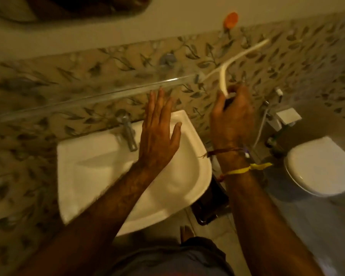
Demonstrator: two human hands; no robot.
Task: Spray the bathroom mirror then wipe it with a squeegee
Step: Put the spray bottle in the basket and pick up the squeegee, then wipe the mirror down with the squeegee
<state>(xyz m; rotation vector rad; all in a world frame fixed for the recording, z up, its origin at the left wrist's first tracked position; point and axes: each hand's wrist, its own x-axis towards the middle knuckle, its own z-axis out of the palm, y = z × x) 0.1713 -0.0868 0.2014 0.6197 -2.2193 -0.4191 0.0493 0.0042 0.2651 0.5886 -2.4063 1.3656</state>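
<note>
Head view, steeply downward, close above sink (84,156).

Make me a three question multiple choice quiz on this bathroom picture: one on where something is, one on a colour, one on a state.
1. Where is the toilet?
A. right of the sink
B. left of it
C. behind the person

2. Colour of the band nearer the elbow on the right forearm?
A. blue
B. yellow
C. white

3. The left hand is:
A. open and empty
B. gripping the tap
C. a fist

Answers: 1 A, it sits at the right edge. 2 B, clearly yellow. 3 A, fingers spread; only the right hand holds the white squeegee.
</note>
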